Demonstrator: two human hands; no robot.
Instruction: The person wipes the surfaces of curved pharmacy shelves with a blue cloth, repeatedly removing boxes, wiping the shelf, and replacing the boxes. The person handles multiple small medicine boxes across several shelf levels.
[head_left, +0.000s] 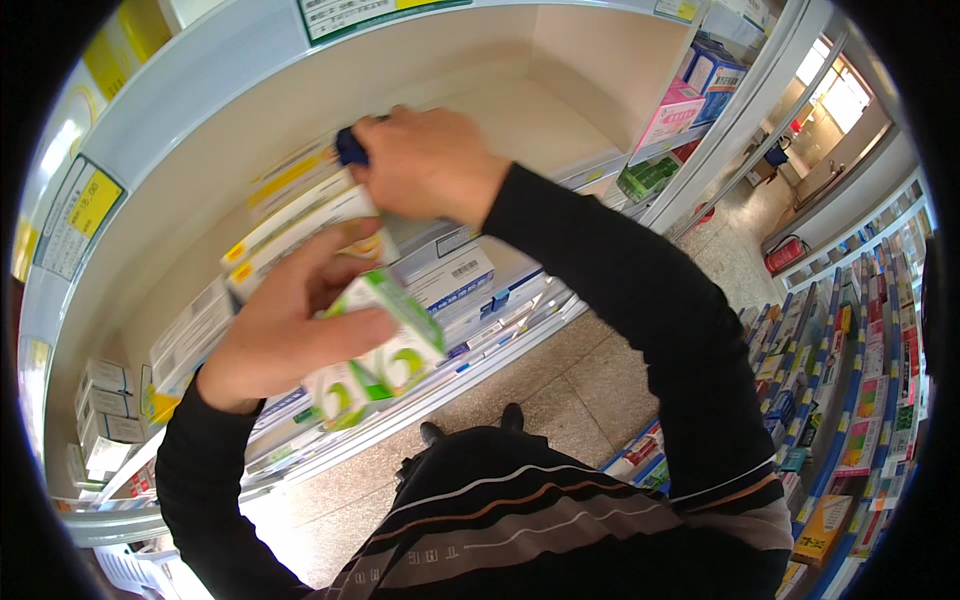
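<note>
My left hand (292, 322) holds green-and-white cartons (401, 349) between thumb and fingers, in front of the shelf; their exact number is unclear. Its fingertips lie near white-and-yellow cartons (300, 240) that stand side by side on the shelf. My right hand (427, 161) reaches into the shelf compartment with bent fingers around a dark blue object (351, 148), too hidden to identify. This object is at the end of a yellow-and-white carton (292, 180) behind the others. Whether the right hand also touches that carton cannot be told.
Stacked white cartons (112, 412) stand at the left of the shelf. A price label (82, 217) hangs on its edge. Pink (675, 112) and blue cartons (716, 79) fill a compartment at right. Slanted racks of packages (847, 375) and a fire extinguisher (786, 255) are farther right.
</note>
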